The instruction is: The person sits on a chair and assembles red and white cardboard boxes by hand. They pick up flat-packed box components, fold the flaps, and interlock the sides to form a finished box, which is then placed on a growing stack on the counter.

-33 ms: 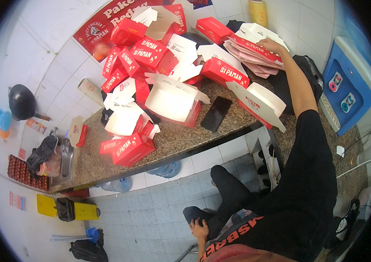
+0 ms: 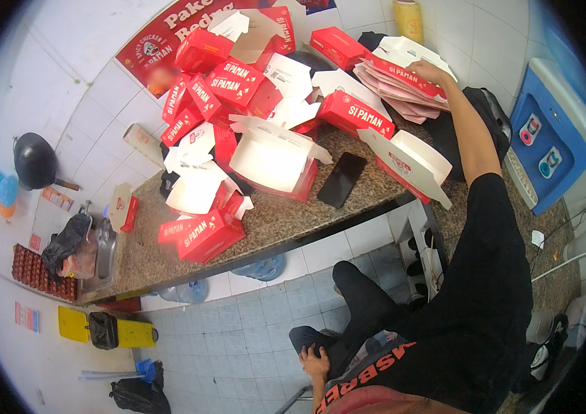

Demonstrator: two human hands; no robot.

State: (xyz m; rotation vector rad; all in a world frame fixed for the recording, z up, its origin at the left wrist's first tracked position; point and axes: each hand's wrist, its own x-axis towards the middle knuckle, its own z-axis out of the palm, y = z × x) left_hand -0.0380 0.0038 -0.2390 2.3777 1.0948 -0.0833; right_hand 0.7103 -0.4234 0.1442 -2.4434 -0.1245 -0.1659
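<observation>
My right arm stretches to the far right of the counter. There my right hand (image 2: 432,72) has its fingers bent over the front wall of a red and white cardboard food box (image 2: 403,50), which lies on a stack of flat, unfolded boxes (image 2: 393,93). Down by my lap, my left hand (image 2: 315,362) rests on my knee, fingers spread and holding nothing. Nearest the right arm is an open box (image 2: 417,157) at the counter's front edge. A black phone (image 2: 342,179) lies left of it, beside another large open box (image 2: 272,162).
Many red boxes (image 2: 234,79) are heaped along the back of the granite counter (image 2: 279,228). A blue water dispenser (image 2: 555,138) stands right. At far left are a sink (image 2: 104,252), egg trays (image 2: 43,272) and a hanging wok (image 2: 35,161). Water jugs (image 2: 262,268) stand under the counter.
</observation>
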